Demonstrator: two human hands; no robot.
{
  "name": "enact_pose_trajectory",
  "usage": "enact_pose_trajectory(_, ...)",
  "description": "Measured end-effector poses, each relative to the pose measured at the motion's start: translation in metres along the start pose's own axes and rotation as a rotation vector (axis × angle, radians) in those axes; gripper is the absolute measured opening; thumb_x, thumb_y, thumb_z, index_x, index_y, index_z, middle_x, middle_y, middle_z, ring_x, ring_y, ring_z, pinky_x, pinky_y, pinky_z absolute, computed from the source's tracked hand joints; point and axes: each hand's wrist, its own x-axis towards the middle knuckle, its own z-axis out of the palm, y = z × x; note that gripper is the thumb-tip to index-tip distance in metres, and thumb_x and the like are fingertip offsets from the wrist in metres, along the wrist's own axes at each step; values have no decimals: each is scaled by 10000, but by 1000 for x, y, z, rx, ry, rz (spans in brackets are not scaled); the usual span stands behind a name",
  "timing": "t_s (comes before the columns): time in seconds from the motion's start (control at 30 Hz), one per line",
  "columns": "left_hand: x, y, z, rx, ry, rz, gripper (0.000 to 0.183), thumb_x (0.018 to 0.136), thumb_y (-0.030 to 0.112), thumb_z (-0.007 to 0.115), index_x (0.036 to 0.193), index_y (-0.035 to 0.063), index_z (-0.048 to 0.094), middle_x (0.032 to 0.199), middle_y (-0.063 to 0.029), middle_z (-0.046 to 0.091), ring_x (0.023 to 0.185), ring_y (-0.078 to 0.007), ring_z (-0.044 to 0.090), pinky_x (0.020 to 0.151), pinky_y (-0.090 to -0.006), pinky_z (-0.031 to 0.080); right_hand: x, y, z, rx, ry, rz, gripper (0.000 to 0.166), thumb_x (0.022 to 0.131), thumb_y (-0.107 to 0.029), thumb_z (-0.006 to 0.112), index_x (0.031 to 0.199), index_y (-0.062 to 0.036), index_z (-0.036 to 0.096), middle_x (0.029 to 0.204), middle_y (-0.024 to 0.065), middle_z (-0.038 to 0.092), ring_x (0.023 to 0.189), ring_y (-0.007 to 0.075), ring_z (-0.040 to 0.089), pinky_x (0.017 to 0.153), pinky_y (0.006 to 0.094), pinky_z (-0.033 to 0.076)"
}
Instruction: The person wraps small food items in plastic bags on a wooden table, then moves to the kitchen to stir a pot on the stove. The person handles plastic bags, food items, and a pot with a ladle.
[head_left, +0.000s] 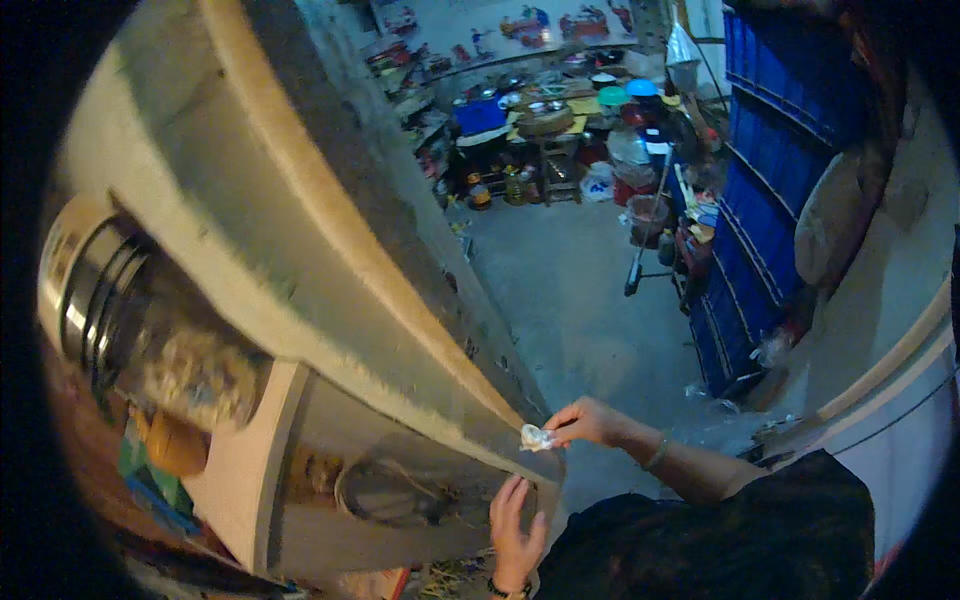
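Observation:
Between the thumb and fingers of my right hand (589, 424) is a crumpled white tissue or cloth (536, 437), held at the corner of a light wooden door or frame edge (420, 341). Whether the tissue touches the wood cannot be told. Lower down, my left hand (517, 525) rests its fingertips on the lower edge of the pale board, with the fingers somewhat spread and nothing seen in them. A dark coiled or round item (394, 491) lies on the grey-brown surface left of that hand.
A large clear jar with a metallic lid (199, 375) lies at the left beside a green box (154, 480). A blue metal door (772, 187) stands at the right. Beyond the concrete floor (577, 300), a cluttered table holds basins and a blue box (480, 118); bottles stand beneath.

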Motion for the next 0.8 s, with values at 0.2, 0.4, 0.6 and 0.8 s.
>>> enact_pose_trajectory(0.2,145,-6,56,104,-167,348,506,823,206,599,1290,92,440,1382,-157,322,1267,-387,272,1011,-487,251,34,3,-95,-95,-41,89,347,775,-269,674,998,-4,658,815,47,632,728,118,535,648,263,429)
enact_pose_trajectory(0.4,271,-22,129,49,-263,290,487,827,157,598,1282,71,447,1359,-182,358,1237,-379,356,998,-431,317,79,6,-215,-58,-80,21,274,808,-236,623,961,-11,656,762,20,596,696,106,499,636,259,403)
enact_pose_trajectory(0.6,391,-24,217,-46,-180,363,459,762,0,594,1212,39,514,1261,-189,474,1117,-349,499,923,-392,415,122,6,-324,121,-161,94,292,874,-201,553,1090,-11,603,892,52,636,808,138,583,729,271,467)
enact_pose_trajectory(0.8,488,-36,250,-131,-113,302,521,761,-65,561,1257,62,463,1246,-174,483,1116,-338,498,907,-379,430,174,-12,-401,331,-120,263,350,890,-173,544,1201,-14,537,994,52,622,859,108,570,749,240,451)
